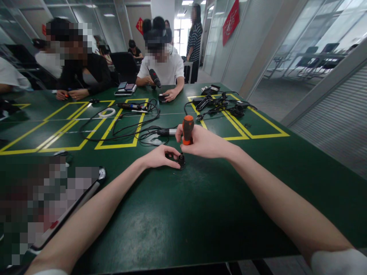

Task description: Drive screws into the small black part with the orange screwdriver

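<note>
My right hand (197, 143) is wrapped round the orange and grey handle of a screwdriver (188, 130), which stands upright with its lower end toward the table. Just below it sits a small black part (181, 159) on the green table (160, 214). Thumb and fingers of my left hand (162, 157) close round this part from the left side. Whether the screwdriver's tip touches the part I cannot tell, since the shaft is mostly hidden by my right hand. The part's exact kind is too small to make out.
Behind my hands lie a black and silver tool (166, 132) with a cord, a cabled pen-like tool (132, 106), a white ring (107, 112) and tangled black cables (226, 107). Yellow tape marks the table. A pixelated device (94, 183) lies left. Across, a person holds a power drill (155, 78).
</note>
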The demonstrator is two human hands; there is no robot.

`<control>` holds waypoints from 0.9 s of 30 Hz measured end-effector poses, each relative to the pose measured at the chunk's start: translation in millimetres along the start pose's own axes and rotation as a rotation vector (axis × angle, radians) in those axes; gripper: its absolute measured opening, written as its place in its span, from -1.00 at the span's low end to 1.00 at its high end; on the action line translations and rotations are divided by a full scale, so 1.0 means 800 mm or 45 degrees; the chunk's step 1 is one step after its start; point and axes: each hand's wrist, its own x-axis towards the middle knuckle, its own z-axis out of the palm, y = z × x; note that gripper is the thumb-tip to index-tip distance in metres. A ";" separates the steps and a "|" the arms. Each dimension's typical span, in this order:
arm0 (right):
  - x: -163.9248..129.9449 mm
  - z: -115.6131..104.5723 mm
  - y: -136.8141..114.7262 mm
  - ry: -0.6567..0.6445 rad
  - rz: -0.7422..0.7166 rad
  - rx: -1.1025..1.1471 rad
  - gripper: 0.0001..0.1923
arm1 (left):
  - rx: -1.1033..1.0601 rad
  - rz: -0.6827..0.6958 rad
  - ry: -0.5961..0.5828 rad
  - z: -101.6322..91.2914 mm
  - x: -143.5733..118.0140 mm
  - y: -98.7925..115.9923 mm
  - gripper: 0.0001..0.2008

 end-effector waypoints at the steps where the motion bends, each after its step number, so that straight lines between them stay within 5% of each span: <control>1: 0.000 -0.001 0.001 0.002 -0.006 -0.004 -0.85 | 0.001 -0.001 -0.004 0.000 0.000 0.000 -0.61; 27: 0.000 -0.005 0.000 -0.074 0.033 0.017 -0.80 | 0.062 0.024 -0.024 0.003 0.000 -0.003 -0.58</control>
